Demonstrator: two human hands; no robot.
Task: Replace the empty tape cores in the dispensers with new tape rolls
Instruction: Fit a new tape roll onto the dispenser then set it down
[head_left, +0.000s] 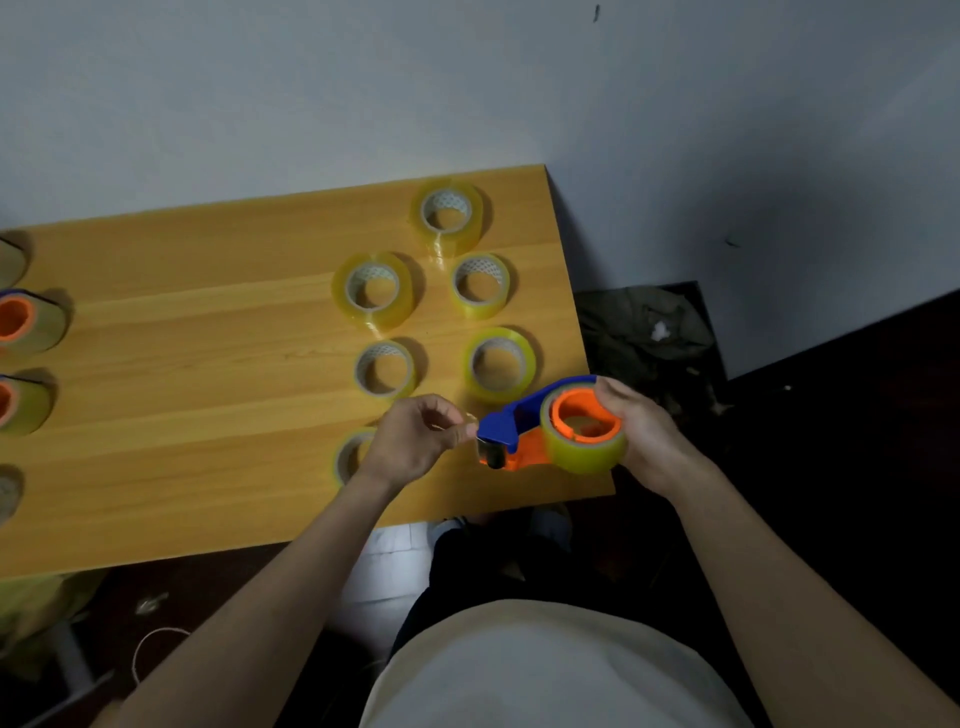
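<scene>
I log the dispenser (524, 423) as my landmark: it is held in the air just over the near right corner of the wooden table (208, 364), blue guard on top, orange frame and hub below. A new tape roll (584, 441) already sits on the orange hub.

Right hand (641, 434): fingers curled round the far side of the roll and guard, gripping the whole assembly. Left hand (415, 441): fingertips pinched together just left of the dispenser's nose, apparently on the free end of the tape (the film is clear and I cannot make out its edge with certainty).

Handling judgement: the dispenser should be light, rigid moulded plastic, smooth and a little slippery, so the roll and hub end looks like the place to hold. The nose carries a metal piece, probably a cutter, so I would keep fingers off it. The tape tail is thin, limp and sticky; it will likely cling to skin and fold on itself, so pinch it near the end and keep it taut.

Beyond and left of the dispenser, loose rolls (371, 286) lie flat on the table, glossy yellowish film wound on printed cores. Well to the left, at the table edge, more loaded dispensers (26, 322) are partly cut off.
</scene>
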